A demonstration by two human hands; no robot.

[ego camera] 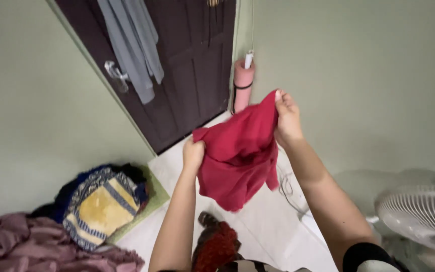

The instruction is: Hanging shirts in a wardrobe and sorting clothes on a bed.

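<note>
Overhead, a dark brown door (187, 75) with grey cloth (134, 45) hanging on it fills the background, a rolled pink mat (243, 83) standing beside it, and a heap of patterned clothes (99, 204) lies on the floor at left. Between the raised arms hangs a red garment (237, 151), held up in mid-air above the white floor (273, 226). The right hand (288, 118) pinches its top corner, while the left hand (193, 153) is closed on its lower edge.

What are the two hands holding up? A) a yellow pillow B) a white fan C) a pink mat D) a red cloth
D: the left hand and the right hand both grip a red cloth, which hangs between them above the floor.
</note>
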